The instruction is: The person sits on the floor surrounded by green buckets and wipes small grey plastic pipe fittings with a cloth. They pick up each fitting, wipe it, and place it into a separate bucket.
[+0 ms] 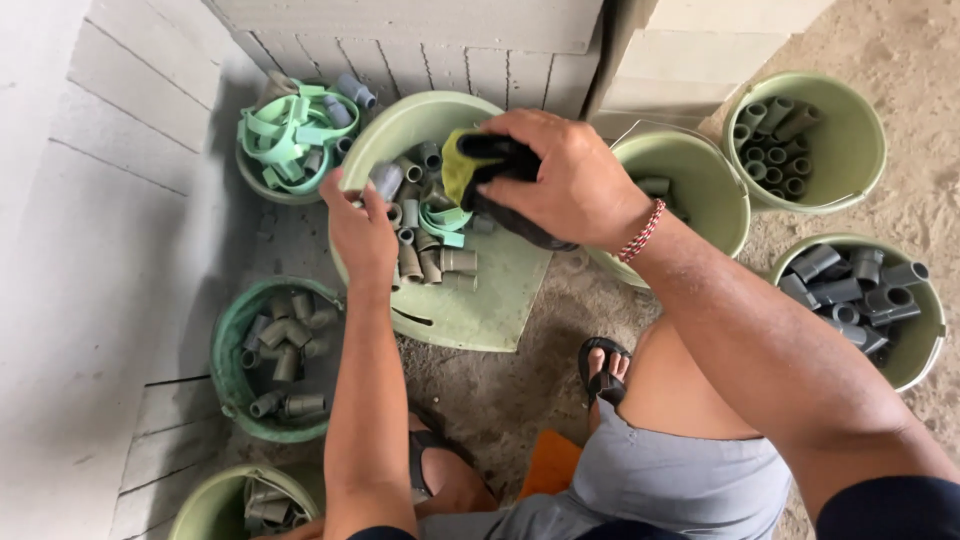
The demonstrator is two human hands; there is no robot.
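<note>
Seen from above, seated low on a sandy floor (520, 390), knees apart, sandalled feet at six o'clock.

Left hand (362, 232) at centre, pinching a short grey pipe fitting (386, 180) between thumb and fingertips, lifted just over the heap. Right hand (570, 180) at one o'clock from the left, clenched around a dark cloth (500, 190) with a yellow patch (458, 162) showing at its left edge; red-and-white cord bracelet (641, 232) on that wrist.

Under both hands, a pale green dustpan-shaped tray (480, 300), tilted, with a loose pile of grey fittings (425, 255) and a couple of mint-green clips (445, 218) in its upper half. Held fitting at the pile's upper-left edge, just beside the cloth.

Around the tray, pale green buckets:
- at ten o'clock, a bucket of mint-green clips (292, 130) with a few grey pieces on top;
- at eight o'clock, a darker green bucket (228, 360) with grey elbows and couplers;
- at seven o'clock, a bucket (215, 505) partly cut off by the edge, more grey pieces inside;
- at two o'clock, a bucket (700, 165) half hidden behind the right forearm, contents mostly out of sight;
- further at two o'clock, a bucket (850, 140) of short grey sleeves standing on end;
- at three o'clock, a bucket (925, 340) of darker, larger grey fittings.

White block wall (130, 120) along nine to twelve o'clock.
</note>
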